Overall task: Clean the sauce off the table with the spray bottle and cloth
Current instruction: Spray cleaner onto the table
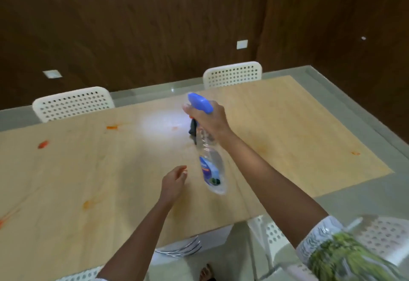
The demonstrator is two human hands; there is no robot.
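A right hand [208, 118] grips the neck of a clear spray bottle [209, 163] held above a light wooden table [298, 130], its long axis tilted, blue nozzle [199, 101] pointing away and left, base toward the viewer. The left hand [173, 183] hovers just left of the bottle's base, fingers loosely curled, holding nothing. Orange sauce smears [43, 144] dot the table far left of the bottle.
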